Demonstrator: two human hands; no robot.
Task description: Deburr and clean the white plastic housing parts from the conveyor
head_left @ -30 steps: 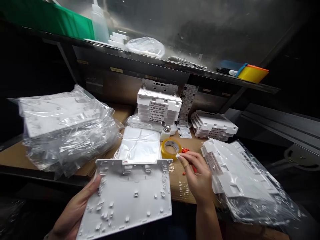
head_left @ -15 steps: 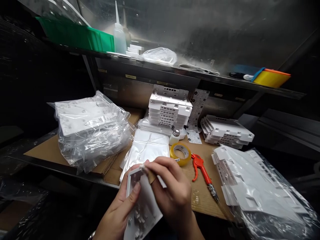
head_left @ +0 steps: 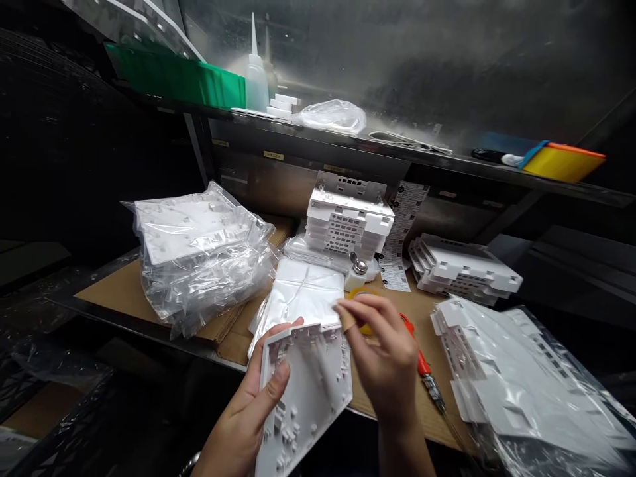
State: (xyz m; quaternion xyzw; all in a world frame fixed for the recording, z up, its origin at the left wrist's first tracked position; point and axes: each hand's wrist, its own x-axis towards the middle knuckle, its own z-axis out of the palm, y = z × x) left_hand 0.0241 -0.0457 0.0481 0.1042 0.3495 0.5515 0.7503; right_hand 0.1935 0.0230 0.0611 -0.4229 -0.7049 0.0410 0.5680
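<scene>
The left hand (head_left: 248, 404) holds a white plastic housing panel (head_left: 311, 381), tilted, near the flat plastic bags (head_left: 308, 291); the right hand (head_left: 385, 348) is pinched narrow at its upper edge (what it holds, I cannot tell).

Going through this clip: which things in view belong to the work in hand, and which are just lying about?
In the work:
- white panel, held by the left hand; right hand at its far edge
- probably the similar stacked panels

Seemingly just lying about:
- green bin
- squeeze bottle
- red-handled tool
- yellow container
</scene>
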